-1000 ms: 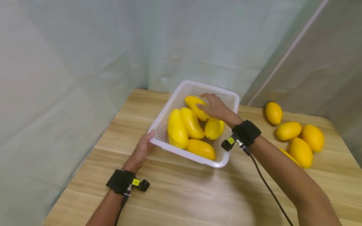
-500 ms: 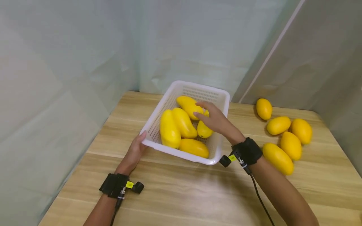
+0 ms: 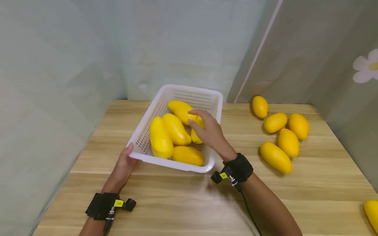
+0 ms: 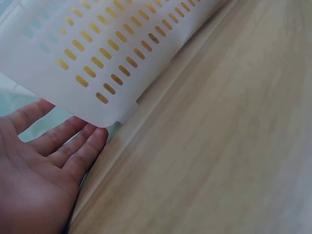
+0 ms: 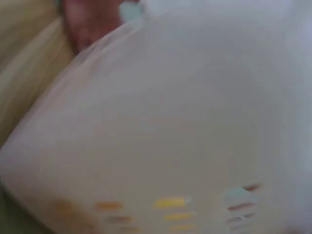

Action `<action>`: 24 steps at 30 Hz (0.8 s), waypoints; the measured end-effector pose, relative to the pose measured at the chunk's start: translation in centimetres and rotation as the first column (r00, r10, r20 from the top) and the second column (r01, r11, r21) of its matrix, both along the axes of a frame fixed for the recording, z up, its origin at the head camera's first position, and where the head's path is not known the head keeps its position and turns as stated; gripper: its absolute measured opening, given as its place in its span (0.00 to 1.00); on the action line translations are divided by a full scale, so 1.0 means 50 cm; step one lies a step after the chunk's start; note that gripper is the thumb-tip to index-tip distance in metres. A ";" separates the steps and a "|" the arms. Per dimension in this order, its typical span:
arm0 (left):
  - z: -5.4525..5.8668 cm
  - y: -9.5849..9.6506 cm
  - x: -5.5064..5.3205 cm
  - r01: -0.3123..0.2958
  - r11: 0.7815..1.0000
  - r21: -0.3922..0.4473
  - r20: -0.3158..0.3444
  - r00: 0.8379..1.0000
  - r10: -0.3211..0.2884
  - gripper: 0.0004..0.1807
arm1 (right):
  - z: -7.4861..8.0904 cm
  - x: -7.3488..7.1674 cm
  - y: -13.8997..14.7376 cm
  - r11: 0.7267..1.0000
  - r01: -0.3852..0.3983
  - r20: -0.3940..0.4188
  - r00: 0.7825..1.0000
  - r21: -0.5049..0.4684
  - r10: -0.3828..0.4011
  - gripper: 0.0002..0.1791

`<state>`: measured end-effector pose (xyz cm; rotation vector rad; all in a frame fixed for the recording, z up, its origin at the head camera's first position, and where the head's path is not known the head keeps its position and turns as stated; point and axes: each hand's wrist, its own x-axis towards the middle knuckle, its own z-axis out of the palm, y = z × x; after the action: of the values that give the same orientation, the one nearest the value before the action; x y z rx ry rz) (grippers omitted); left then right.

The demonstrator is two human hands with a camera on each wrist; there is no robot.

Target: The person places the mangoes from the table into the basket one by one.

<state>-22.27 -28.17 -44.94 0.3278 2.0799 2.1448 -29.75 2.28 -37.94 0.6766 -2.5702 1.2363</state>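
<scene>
A white plastic basket (image 3: 183, 169) stands at an angle on the table with several yellow mangoes (image 3: 161, 137) inside. At its near left corner my left hand (image 3: 121, 167) holds the rim, thumb on top. In the left wrist view, the fingers of the left hand (image 4: 53, 156) reach the basket's lower corner (image 4: 78, 102). Over the basket's right side, my right hand (image 3: 210, 131) has spread, gently bent fingers with nothing between them. It partly covers a mango (image 3: 195, 136) below and overlaps the end of the rear mango (image 3: 180, 109). The basket wall (image 5: 156, 122) blurs across the right wrist view.
Several loose mangoes (image 3: 276, 157) lie to the right of the basket on the wooden table (image 3: 177, 203). One more mango (image 3: 372, 213) shows at the right edge. Pale curtains (image 3: 177, 39) hang behind and beside the table. A cable (image 3: 248, 209) runs from the right wristband.
The head view has swung right, so everything sits further left. My right hand has drawn back from the rear mango toward the basket's right side. My left hand stays at the corner.
</scene>
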 end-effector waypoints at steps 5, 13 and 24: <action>0.006 -0.012 0.001 0.002 1.000 -0.007 0.005 1.000 -0.002 0.26 | -0.003 0.006 -0.011 1.000 0.001 -0.067 0.998 -0.031 -0.003 0.18; 0.009 -0.023 0.010 -0.006 1.000 -0.013 0.014 1.000 0.006 0.27 | 0.009 -0.009 0.018 0.983 -0.021 -0.095 0.995 -0.183 0.003 0.16; -0.001 -0.032 0.013 -0.028 0.998 -0.058 -0.008 1.000 0.027 0.26 | 0.032 -0.040 0.135 0.967 0.172 0.020 0.985 -0.187 -0.171 0.19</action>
<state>-21.62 -29.77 -44.98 0.3022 2.1581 2.0959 -31.76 9.04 -36.35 0.4038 -2.4141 1.3990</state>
